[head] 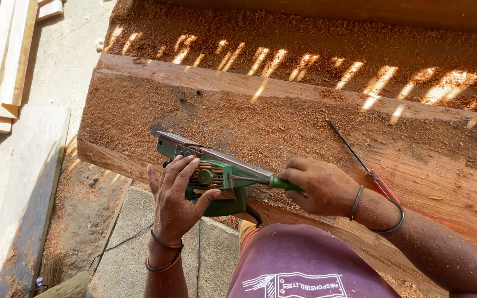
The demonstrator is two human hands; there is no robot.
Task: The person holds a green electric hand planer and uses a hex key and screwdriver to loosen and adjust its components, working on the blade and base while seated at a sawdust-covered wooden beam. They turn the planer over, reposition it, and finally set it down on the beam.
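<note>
The person is looking down at a broad reddish timber beam point(305, 127) that is serving as the working surface, its top lying thickly coated in sawdust and crossed by bars of sunlight along the far edge. A green electric planer point(211, 174) is sitting tipped on the near edge of that beam, its metal sole facing up and away and its dark cord point(254, 215) trailing down off the edge. The left hand point(175, 201) is bracing the planer from the near side, its grip lying loosely curled rather than clenched, with the fingers spreading over the top of the body and the thumb pressing against the housing. The right hand point(318, 187) is closing its grip tight around the green handle of a screwdriver point(263, 181), whose shaft is pointing left and whose tip is meeting the side of the planer; the handle is mostly hidden inside the fist. A second screwdriver with a red handle point(362, 165) is lying loose on the beam just beyond the right wrist, apart from both hands. Pale wooden planks point(12, 55) are lying on the ground at the far left, well apart from the work, and a concrete slab point(133, 248) is showing beneath the left forearm.
</note>
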